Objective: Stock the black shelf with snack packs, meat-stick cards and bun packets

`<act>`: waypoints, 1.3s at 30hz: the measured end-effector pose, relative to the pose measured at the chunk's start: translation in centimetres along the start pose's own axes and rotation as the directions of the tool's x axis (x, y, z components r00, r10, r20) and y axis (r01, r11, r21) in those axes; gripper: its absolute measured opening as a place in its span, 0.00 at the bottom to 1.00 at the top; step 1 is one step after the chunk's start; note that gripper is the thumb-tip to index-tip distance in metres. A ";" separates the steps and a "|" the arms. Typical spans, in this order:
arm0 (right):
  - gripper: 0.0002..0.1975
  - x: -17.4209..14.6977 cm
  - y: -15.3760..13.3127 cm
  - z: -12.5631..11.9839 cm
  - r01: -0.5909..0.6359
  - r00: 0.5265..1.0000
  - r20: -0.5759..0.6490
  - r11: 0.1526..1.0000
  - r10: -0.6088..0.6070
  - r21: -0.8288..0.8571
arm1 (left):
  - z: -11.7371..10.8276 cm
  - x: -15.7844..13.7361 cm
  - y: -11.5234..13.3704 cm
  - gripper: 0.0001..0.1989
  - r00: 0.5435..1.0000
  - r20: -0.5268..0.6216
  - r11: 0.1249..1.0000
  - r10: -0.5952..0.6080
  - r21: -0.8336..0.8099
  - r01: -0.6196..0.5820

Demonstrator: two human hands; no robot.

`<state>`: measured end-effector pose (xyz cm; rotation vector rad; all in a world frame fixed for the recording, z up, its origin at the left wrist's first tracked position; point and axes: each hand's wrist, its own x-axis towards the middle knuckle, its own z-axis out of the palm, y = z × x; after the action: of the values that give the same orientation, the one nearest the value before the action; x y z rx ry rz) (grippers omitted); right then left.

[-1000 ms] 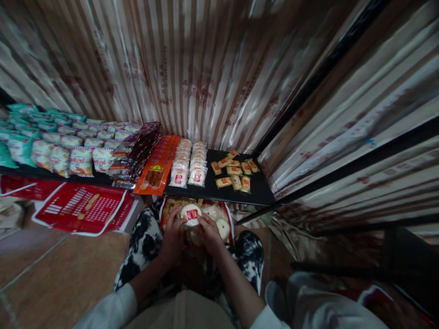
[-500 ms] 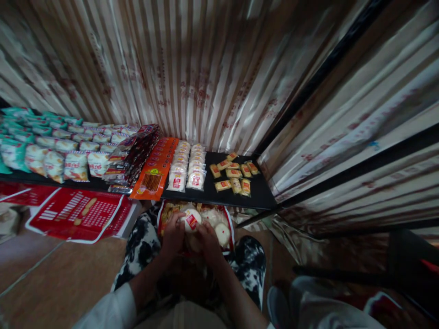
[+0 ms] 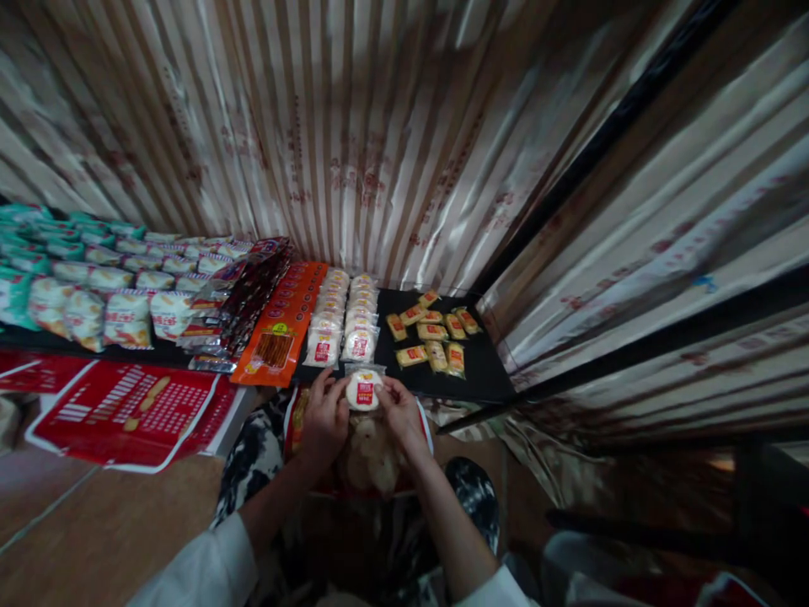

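Between my left hand (image 3: 325,420) and my right hand (image 3: 403,413) is a packaged white rice cracker (image 3: 364,390) with a red label. My fingers pinch the wrapper from both sides, close to the shelf's front edge. Just beyond it, two rows of the same wrapped crackers, a left row (image 3: 324,344) and a right row (image 3: 361,341), stand on the black shelf (image 3: 423,386). Below my hands, a red-edged bag (image 3: 427,428) in my lap holds more crackers, partly covered by my hands and forearms.
Right of the rows lie several small yellow-wrapped snacks (image 3: 435,332). To the left are an orange packet (image 3: 278,329), dark packets (image 3: 243,291), white bags (image 3: 128,316) and green bags (image 3: 18,295). A red printed bag (image 3: 136,413) hangs lower left. A striped curtain (image 3: 354,126) rises behind.
Both hands have moved the cracker up and forward, from over the bag to the shelf's edge. Its label has turned to sit straighter. The view has shifted slightly.
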<state>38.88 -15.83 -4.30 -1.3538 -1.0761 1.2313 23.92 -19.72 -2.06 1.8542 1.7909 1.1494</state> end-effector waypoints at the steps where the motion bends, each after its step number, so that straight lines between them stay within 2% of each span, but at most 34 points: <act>1: 0.18 0.8 0.1 0.1 0.013 1.000 -0.019 1.000 -0.013 -0.007 | 0.3 0.1 0.1 0.18 0.999 -0.006 0.999 0.038 0.022 -0.038; 3: 0.18 2.5 0.2 0.3 0.035 0.999 -0.035 0.999 -0.037 -0.037 | 1.0 0.2 0.1 0.19 0.994 0.026 0.992 0.110 0.052 -0.111; 5: 0.17 4.0 0.4 0.6 0.048 0.998 -0.042 0.995 -0.052 -0.088 | 1.9 0.6 -0.1 0.21 0.988 0.081 0.987 0.130 0.079 -0.136; 10: 0.15 6.3 0.3 1.3 0.069 0.993 -0.069 0.955 -0.092 -0.288 | 4.1 2.1 -0.8 0.26 0.980 0.177 0.985 0.091 0.131 -0.115; 15: 0.15 7.1 0.2 1.4 0.088 0.990 -0.049 0.854 -0.131 -0.513 | 5.2 3.0 -1.3 0.26 0.973 0.225 0.983 0.052 0.163 -0.090; 25: 0.19 7.4 0.9 1.3 0.200 0.964 -0.003 0.735 -0.265 -0.648 | 6.1 3.5 -1.5 0.26 0.983 0.172 0.990 0.062 0.116 -0.083; 31: 0.22 7.6 0.8 1.9 0.159 0.963 -0.025 0.637 -0.269 -0.755 | 6.4 4.5 -1.7 0.28 0.982 0.177 0.988 0.061 0.132 -0.085; 39: 0.22 7.8 0.6 2.9 0.106 0.960 -0.070 0.586 -0.271 -0.803 | 6.6 5.5 -1.3 0.28 0.982 0.189 0.983 0.023 0.172 -0.056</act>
<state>36.72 -7.94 -5.92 -1.8997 -1.6886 0.3994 27.24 -12.36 -5.35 2.0314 1.8067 0.8203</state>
